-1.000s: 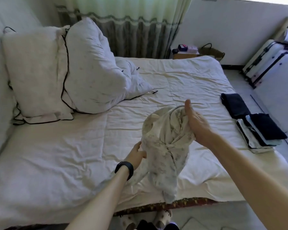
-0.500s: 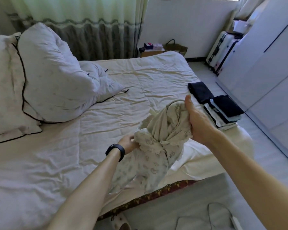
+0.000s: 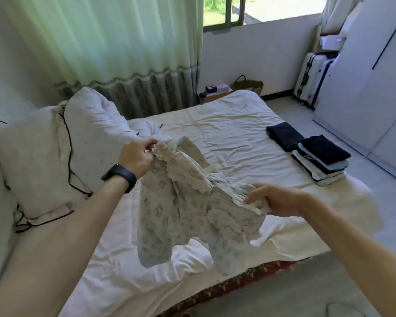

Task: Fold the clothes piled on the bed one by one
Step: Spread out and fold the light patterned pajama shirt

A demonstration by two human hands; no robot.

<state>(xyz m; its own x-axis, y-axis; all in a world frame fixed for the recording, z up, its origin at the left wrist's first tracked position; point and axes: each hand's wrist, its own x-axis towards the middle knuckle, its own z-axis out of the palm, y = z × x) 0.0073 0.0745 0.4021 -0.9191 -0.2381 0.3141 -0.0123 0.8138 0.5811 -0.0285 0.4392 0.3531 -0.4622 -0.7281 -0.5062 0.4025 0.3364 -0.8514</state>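
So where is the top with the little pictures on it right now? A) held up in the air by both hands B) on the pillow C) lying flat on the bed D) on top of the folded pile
A: the left hand and the right hand each pinch an edge of the printed top, which hangs above the bed, away from the folded pile.

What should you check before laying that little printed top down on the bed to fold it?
1. Left hand pinching the pale printed garment: ok.
2. Right hand gripping its other edge: ok.
3. Garment spread flat: not ok, it hangs bunched.
4. Bare white sheet of the bed below for laying it: ok.
5. Stack of folded dark and light clothes out of the way: ok.
6. Sleeves untwisted: cannot tell.
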